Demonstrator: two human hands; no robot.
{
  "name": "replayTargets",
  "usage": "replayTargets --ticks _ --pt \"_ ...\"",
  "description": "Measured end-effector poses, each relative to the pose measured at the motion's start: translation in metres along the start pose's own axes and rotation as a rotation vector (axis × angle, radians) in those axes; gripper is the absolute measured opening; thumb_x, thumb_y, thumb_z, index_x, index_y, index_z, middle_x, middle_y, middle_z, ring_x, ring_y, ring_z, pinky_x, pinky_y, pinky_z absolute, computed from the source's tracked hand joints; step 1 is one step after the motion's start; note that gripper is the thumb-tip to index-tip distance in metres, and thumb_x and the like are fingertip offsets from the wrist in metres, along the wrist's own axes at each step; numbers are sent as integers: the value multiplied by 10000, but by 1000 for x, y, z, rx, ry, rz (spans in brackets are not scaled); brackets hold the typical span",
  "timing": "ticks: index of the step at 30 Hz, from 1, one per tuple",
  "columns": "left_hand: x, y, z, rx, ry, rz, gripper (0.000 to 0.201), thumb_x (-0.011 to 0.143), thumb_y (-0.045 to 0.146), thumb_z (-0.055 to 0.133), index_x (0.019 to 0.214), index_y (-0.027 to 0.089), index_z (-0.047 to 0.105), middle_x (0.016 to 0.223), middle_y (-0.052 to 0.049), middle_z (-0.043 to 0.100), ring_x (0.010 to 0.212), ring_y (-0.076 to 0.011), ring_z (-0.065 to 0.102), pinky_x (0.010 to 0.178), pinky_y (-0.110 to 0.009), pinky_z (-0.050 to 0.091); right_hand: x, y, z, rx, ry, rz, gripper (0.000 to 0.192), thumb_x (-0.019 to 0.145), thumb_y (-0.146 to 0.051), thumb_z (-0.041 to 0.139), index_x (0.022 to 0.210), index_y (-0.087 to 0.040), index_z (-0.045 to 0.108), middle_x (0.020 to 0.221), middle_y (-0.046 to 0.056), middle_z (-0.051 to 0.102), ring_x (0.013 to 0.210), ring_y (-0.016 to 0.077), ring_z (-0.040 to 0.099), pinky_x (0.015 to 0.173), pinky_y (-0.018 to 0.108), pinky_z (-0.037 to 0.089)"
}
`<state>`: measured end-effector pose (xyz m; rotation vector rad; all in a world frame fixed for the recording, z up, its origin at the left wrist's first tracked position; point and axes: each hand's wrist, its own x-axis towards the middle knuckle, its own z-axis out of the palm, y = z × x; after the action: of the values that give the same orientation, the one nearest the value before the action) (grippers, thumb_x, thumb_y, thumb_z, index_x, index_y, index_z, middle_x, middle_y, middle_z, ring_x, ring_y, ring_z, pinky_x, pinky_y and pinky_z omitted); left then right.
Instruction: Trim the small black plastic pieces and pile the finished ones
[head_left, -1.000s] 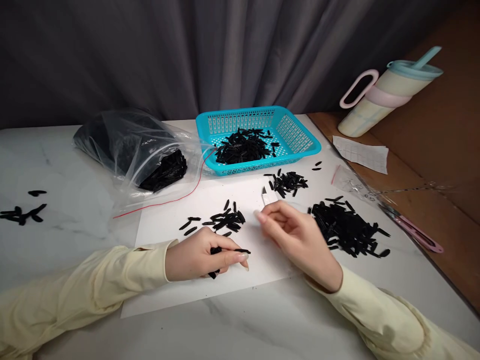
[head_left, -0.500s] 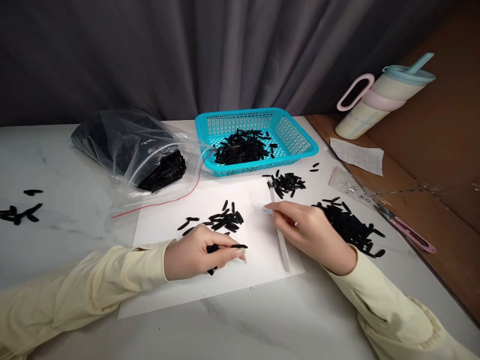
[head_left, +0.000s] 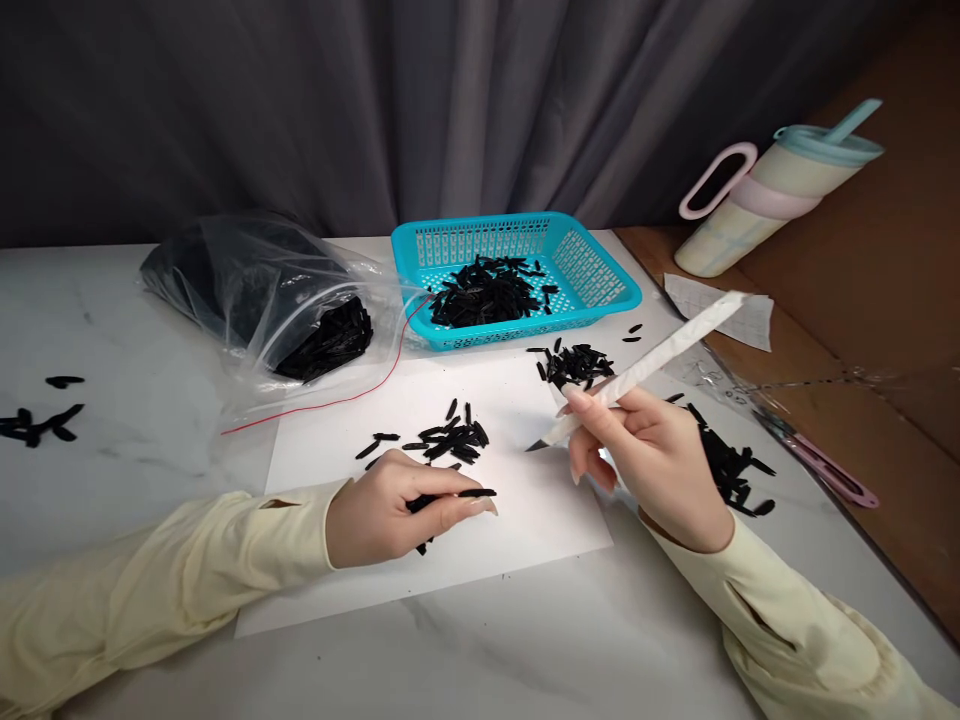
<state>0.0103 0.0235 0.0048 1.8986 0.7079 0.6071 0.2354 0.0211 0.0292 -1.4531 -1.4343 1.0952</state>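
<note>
In my left hand [head_left: 397,505], thumb and forefinger pinch a slim black seed-shaped piece [head_left: 478,493]. More such pieces show under the curled fingers, partly hidden. My right hand [head_left: 641,450] holds a white-wrapped pencil [head_left: 667,345] slantwise, its dark pointed tip facing down and left above the white paper [head_left: 510,545]. Between the hands and a little farther back, a loose group of black pieces [head_left: 454,437] lies on the sheet. A small heap of black pieces [head_left: 576,365] sits behind my right hand, and a larger pile [head_left: 731,465] is partly covered by it.
A blue basket [head_left: 525,328] holding black pieces stands at the back. Left of it, a clear zip bag [head_left: 247,300] spills more. To the right are a tumbler [head_left: 739,220], a paper slip [head_left: 750,320] and pink-handled scissors [head_left: 832,470]. A few pieces [head_left: 37,430] lie far left.
My right hand has picked up the white pencil from the paper and turned it tip-down toward the left. My left hand stays nearly still with its black piece.
</note>
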Motion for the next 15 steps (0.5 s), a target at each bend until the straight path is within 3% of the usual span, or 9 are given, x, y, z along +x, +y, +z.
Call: replayTargets --ticks 3,8,15 --pt "0 -1 0 16 13 12 324 882 295 472 901 86 719 447 17 466 404 -67 332 381 -200 296 -1 1 5 -33 -121 45 338 854 -479 514 686 -192 457 428 -18 568 277 70 387 309 200 288" --pt "-1 -1 0 -5 29 10 316 880 284 471 873 87 718 439 29 435 400 -63 327 379 -193 300 1 8 5 -176 -156 -21 329 775 -467 619 649 -170 554 475 7 594 320 80 436 337 215 349" --pt "-2 0 0 -4 34 -2 292 876 256 471 807 102 708 428 49 380 393 -55 286 368 -186 279 5 3 -6 -149 -326 107 182 741 -326 677 691 -151 679 570 32 642 467 129 585 408 224 427"
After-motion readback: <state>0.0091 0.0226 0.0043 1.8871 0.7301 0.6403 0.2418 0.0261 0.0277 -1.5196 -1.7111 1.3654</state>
